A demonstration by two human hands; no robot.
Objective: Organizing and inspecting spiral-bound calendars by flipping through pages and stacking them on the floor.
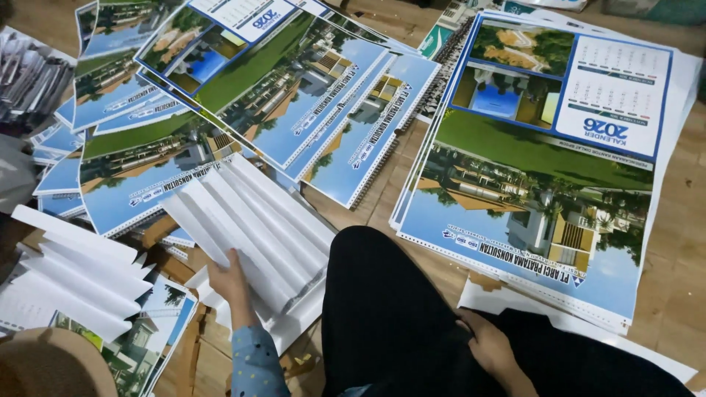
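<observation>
My left hand [229, 283] has the fanned white sheets [250, 231], fingers curled over their lower left edge, thumb on top. The fan lies across my lap, just left of my knee [382, 294], and its far end overlaps the printed sheets beyond it. The sheets look plain white, stiff, blank on the side facing me, spread in even overlapping steps like a hand of cards. My right hand [489, 344] rests on my black trouser leg, loosely curled, holding nothing that I can see.

How far along, as I judge it: a second white fan [81, 272] already lies to the left on the floor, and many bound calendars [331, 110] with wire spines are spread in overlapping rows ahead of me, so a good deal looks done. A tall stack of large prints [544, 169], blue sky and green lawn in the picture with a date grid at the top corner, sits to the right and looks unbound, so I'd say that part is left.

All of it lies on a wooden floor [680, 279]. A tan hat brim [44, 364] shows at the lower left.
</observation>
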